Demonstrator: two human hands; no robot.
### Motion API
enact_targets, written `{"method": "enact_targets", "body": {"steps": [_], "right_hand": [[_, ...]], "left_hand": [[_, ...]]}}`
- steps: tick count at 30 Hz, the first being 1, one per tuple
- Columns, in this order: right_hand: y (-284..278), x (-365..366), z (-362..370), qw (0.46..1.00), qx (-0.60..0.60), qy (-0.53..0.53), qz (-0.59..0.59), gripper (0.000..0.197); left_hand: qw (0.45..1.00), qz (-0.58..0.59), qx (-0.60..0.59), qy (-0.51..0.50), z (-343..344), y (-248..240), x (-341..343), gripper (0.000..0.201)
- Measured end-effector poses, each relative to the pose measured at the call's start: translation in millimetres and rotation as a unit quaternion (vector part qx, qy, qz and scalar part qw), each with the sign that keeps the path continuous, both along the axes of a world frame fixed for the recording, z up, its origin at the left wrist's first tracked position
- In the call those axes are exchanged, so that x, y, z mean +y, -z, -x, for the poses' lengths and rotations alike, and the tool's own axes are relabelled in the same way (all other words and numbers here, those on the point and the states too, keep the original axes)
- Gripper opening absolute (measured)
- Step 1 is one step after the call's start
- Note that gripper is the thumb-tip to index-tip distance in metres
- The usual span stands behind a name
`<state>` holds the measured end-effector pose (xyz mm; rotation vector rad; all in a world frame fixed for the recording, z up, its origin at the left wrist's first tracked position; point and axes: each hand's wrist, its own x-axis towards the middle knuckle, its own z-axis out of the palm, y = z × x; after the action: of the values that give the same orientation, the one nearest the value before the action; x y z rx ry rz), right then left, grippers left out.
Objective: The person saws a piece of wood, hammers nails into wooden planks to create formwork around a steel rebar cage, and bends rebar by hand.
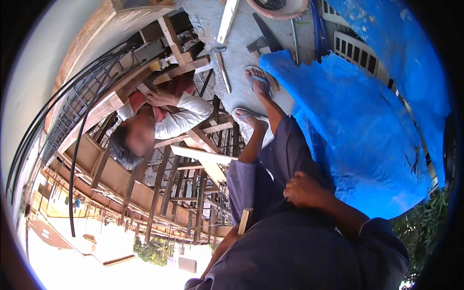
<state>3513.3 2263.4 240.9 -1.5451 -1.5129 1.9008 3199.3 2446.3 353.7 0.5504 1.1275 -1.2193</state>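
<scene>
My right hand rests over my thigh with its fingers curled closed. Whatever may be inside the curl is hidden. At my left side, my left hand is partly covered by my dark shirt and appears closed around a short piece of wood, whose pale end sticks up beside my trousers. Beyond my sandalled feet, a hammer lies on the concrete floor. A dark, flat-bladed tool, perhaps a handsaw, lies to its right.
A blue tarpaulin spreads along my right, near a white slotted crate. At left, another person leans among timber formwork, below floor level. Black cables and steel rebar cages hang there. A basin stands far ahead.
</scene>
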Motion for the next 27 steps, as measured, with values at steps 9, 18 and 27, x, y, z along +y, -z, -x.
{"method": "enact_targets", "body": {"steps": [9, 18, 27], "right_hand": [[41, 89, -8, 0.966, 0.142, 0.05, 0.208, 0.041], [263, 209, -8, 0.967, 0.2, 0.142, 0.073, 0.081], [371, 281, -91, 0.945, 0.121, 0.295, 0.065, 0.059]], "left_hand": [[0.995, -0.006, 0.066, -0.074, 31, 13, 8, 0.049], [0.892, -0.315, -0.102, -0.306, -82, 250, 109, 0.031], [0.788, -0.366, -0.184, -0.459, -254, 480, 180, 0.031]]}}
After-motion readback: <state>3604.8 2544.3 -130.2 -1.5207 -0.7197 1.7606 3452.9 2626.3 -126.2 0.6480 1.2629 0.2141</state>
